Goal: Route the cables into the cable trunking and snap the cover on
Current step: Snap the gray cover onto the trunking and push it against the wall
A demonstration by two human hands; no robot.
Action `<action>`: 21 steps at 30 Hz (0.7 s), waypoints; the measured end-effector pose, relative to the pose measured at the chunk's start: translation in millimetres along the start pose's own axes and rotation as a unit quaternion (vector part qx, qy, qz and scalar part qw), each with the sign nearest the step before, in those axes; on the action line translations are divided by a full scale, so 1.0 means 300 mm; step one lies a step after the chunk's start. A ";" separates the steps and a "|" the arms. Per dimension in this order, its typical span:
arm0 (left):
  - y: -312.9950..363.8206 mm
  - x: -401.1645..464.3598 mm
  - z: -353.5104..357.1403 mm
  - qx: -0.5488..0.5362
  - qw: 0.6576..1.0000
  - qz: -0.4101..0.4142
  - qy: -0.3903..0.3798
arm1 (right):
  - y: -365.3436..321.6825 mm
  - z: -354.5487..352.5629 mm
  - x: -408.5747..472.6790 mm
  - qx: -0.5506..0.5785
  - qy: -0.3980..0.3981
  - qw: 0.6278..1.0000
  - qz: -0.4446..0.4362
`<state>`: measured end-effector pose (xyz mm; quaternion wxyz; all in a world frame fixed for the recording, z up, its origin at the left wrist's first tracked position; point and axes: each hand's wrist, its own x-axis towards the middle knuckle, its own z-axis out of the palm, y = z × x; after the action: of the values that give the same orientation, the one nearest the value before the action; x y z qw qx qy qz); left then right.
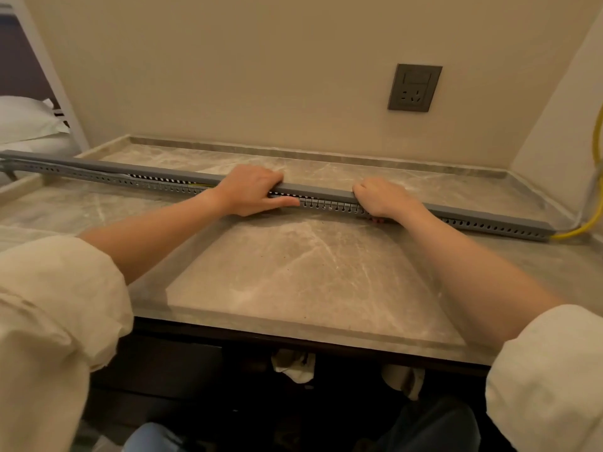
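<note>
Head view: a long grey trunking [329, 205] lies across the marble counter [293, 269], running from the far left, where it overhangs the counter's edge, to the right, near the side wall. The grey cover [313, 189] sits along its top. To the right of the hands it looks seated; to the left a gap shows the slotted fingers beneath, so I judge the snapping about half done. A yellow cable [584, 228] leaves the right end and climbs the wall; a sliver of yellow shows inside the gap on the left.

The left hand [251, 190] grasps the cover and trunking, fingers draped over the top, thumb along the near side. The right hand [381, 199] presses on the cover, fingers curled over it; how tightly it clamps I cannot tell.

To do this well, press straight down while the thumbs brace the near wall, then work leftward bit by bit so both lips catch. Check that no cable is pinched under the lip.

The near counter is bare, giving the forearms room. The back wall and socket [414, 88] stand well apart. The overhanging left end lacks support, so it may flex under pressure.
</note>
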<state>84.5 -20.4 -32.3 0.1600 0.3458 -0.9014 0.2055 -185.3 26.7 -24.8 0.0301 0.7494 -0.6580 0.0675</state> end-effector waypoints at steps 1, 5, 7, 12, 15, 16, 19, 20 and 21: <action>-0.038 -0.028 -0.011 -0.006 1.000 -0.019 -0.007 | -0.001 -0.002 0.003 0.004 -0.005 1.000 0.005; -0.158 -0.110 -0.066 -0.081 0.993 -0.080 -0.038 | 0.003 -0.007 0.010 0.017 -0.008 1.000 0.024; -0.182 -0.133 -0.087 -0.107 0.988 -0.089 -0.068 | 0.006 -0.010 0.009 0.032 0.000 0.999 0.041; -0.182 -0.148 -0.100 -0.163 0.975 -0.125 -0.084 | -0.014 -0.014 0.000 -0.009 0.026 0.998 0.062; -0.186 -0.139 -0.098 -0.204 0.966 -0.133 -0.089 | -0.033 -0.016 0.009 0.017 0.059 0.997 0.045; -0.187 -0.139 -0.096 -0.216 0.963 -0.131 -0.094 | -0.051 -0.016 0.017 0.041 0.051 0.998 0.024; -0.187 -0.131 -0.093 -0.226 0.960 -0.136 -0.090 | -0.145 -0.007 0.054 0.096 0.009 0.995 -0.032; -0.185 -0.129 -0.090 -0.221 0.962 -0.136 -0.089 | -0.185 0.001 0.066 0.098 0.004 0.994 -0.054; -0.182 -0.129 -0.086 -0.217 0.962 -0.138 -0.087 | -0.230 0.008 0.076 0.096 0.002 0.992 -0.078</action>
<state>153.2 -23.4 -12.5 0.1790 0.4408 -0.8781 -0.0502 -114.0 13.0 -20.9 -0.0356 0.7978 -0.5879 0.1289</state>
